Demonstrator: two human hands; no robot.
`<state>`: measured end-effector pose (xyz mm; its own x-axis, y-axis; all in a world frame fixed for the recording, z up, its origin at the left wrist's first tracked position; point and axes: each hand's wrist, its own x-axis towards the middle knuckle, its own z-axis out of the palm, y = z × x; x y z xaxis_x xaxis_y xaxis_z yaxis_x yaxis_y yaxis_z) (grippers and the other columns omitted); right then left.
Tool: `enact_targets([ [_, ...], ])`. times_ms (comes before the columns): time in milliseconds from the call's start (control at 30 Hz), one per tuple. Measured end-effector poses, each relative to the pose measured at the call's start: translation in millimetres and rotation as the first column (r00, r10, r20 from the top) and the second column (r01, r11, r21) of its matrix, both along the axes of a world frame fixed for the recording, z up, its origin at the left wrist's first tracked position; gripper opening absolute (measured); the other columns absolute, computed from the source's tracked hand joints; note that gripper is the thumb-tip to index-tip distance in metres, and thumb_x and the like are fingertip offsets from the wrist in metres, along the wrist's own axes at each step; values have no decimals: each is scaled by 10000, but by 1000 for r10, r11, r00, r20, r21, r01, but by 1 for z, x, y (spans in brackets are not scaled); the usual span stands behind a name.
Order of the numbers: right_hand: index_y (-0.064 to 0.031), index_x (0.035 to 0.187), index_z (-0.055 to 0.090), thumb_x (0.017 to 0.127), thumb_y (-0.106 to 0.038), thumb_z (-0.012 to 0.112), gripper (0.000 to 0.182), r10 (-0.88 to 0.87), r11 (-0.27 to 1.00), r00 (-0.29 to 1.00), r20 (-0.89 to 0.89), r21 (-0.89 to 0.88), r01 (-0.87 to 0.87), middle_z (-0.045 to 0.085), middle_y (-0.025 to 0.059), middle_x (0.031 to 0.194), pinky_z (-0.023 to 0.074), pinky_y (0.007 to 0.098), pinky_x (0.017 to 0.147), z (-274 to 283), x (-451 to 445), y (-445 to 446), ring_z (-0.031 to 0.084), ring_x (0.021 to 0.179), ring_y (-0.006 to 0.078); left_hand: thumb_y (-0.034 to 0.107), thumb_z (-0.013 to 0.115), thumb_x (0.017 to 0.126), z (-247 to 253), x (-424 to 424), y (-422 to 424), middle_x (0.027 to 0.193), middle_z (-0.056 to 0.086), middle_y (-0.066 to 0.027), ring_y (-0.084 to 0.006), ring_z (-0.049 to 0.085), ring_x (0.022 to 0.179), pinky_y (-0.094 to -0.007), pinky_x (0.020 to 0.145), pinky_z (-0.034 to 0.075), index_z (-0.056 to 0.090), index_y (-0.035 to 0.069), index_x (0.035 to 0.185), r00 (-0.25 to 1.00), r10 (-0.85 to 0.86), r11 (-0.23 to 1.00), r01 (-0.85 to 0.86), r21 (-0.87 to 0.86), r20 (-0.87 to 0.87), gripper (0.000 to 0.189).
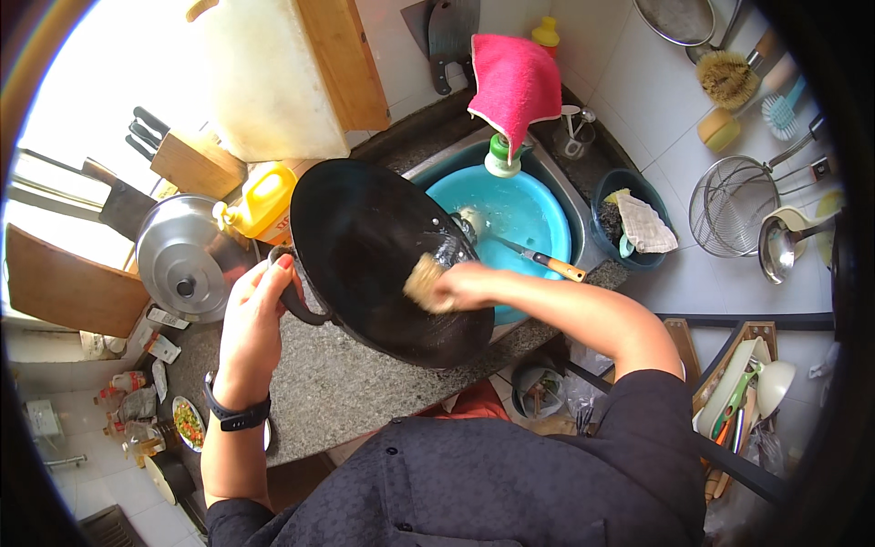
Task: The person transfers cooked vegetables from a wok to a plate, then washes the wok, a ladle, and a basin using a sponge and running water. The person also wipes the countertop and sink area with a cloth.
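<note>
With my left hand (263, 294) I grip a loop handle of a black wok (362, 253), which is tilted over the edge of a steel sink (581, 232). My right hand (465, 287) is inside the wok, closed around a pale bristle scrubbing brush (425, 279) that touches the wok's inner wall. The brush is slightly blurred. Wet streaks shine near the wok's riveted far side. Below that side, a turquoise basin (557, 205) holds water. A knife with a wooden handle (557, 265) lies across the basin's rim, its blade pointing inward.
A pink cloth (516, 82) hangs above the tap (503, 161). Left of the wok stand a yellow jug (270, 198), a large metal lid (184, 253) and a knife block (195, 164). A dark blue tub (632, 256) with cloths sits right of the sink. Strainers (735, 205) hang on the wall.
</note>
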<state>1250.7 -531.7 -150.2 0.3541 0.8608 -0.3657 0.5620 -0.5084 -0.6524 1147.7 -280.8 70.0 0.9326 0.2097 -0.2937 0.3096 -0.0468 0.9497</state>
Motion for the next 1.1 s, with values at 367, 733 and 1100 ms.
enact_targets([
  [367, -83, 808, 627, 690, -102, 659, 124, -615, 685, 594, 519, -22, 728, 640, 130, 800, 495, 389, 691, -143, 119, -82, 626, 768, 299, 264, 497, 936, 36, 9, -32, 677, 522, -19, -103, 498, 611, -232, 597, 395, 549, 38, 777, 999, 32, 999, -33, -13, -40, 282],
  [733, -86, 1246, 403, 716, 64, 644, 601, -592, 183, 529, -607, 539, 822, 501, 37, 994, 435, 270, 810, -53, 84, 28, 498, 908, 135, 213, 445, 942, 35, 11, -48, 674, 504, -38, -118, 480, 610, -239, 591, 388, 511, 31, 765, 991, -100, 988, 109, 108, -90, 262],
  [1100, -35, 1185, 522, 727, -33, 585, 462, 262, 716, 691, -674, 616, 329, 576, 53, 1138, 400, 319, 956, 47, -28, 72, 514, 1090, 157, 218, 432, 943, 13, 5, -34, 729, 540, -17, -91, 479, 676, -235, 631, 376, 546, 29, 773, 991, -50, 992, 64, 109, -122, 278],
])
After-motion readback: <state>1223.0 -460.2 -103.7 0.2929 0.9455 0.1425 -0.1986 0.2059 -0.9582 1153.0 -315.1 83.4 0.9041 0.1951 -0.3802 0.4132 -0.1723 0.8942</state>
